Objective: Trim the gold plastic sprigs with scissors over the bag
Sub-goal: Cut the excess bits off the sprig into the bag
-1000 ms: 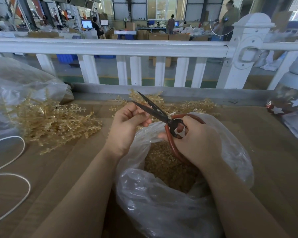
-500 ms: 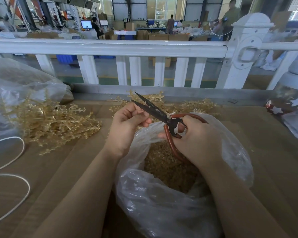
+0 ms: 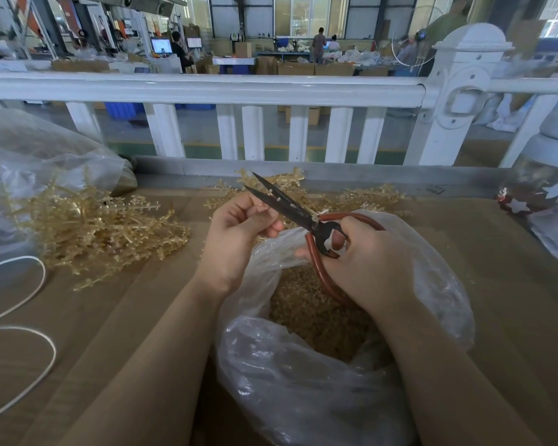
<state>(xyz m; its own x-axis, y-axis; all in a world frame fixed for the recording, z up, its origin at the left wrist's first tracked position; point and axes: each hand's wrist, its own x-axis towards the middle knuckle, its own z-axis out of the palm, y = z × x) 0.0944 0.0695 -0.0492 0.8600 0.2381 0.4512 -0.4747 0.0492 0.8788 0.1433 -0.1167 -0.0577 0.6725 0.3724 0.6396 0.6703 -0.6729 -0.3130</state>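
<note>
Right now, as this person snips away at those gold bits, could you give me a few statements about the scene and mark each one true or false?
1. The right hand holds the scissors by their red handles. True.
2. The scissor blades are shut tight. False: they stand slightly apart at the tips.
3. The clear plastic bag under the hands is empty. False: it holds a heap of gold trimmings.
4. A pile of gold plastic sprigs lies on the table, left of the left hand. True.
5. A white railing runs behind the table. True.
</note>
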